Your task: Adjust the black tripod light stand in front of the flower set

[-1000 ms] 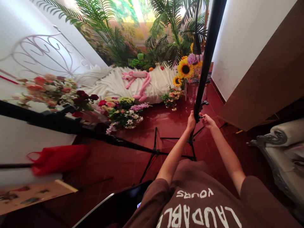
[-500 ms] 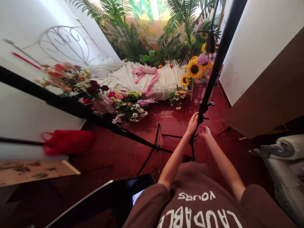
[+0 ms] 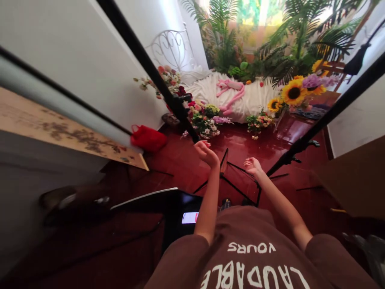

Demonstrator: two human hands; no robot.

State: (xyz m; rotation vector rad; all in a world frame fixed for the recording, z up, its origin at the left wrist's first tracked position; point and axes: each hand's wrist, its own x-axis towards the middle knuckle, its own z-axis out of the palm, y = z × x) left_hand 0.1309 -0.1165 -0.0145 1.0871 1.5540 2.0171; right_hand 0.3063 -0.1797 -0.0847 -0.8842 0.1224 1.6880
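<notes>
My left hand [image 3: 207,153] is raised in front of a black light stand [image 3: 178,107] on the left, covering part of its lower pole. Its fingers are loosely bent and I see nothing between them; whether it touches the pole is unclear. My right hand [image 3: 252,165] hangs in the air to the right, fingers half curled and holding nothing. Right of that hand slants a second black stand [image 3: 323,120] with clamp knobs. Thin tripod legs [image 3: 240,185] spread over the floor below my hands.
A black panel [image 3: 177,200] with a lit phone [image 3: 189,217] lies left of my body. A red bag [image 3: 148,138] sits by the left wall. Flowers [image 3: 207,120], a pink plush toy [image 3: 231,90] on white cloth and sunflowers [image 3: 293,94] stand ahead. A brown board [image 3: 357,180] leans at right.
My left hand has let go of the right stand and moved left to the other stand. My right hand has drawn away from the right stand. The view has turned left.
</notes>
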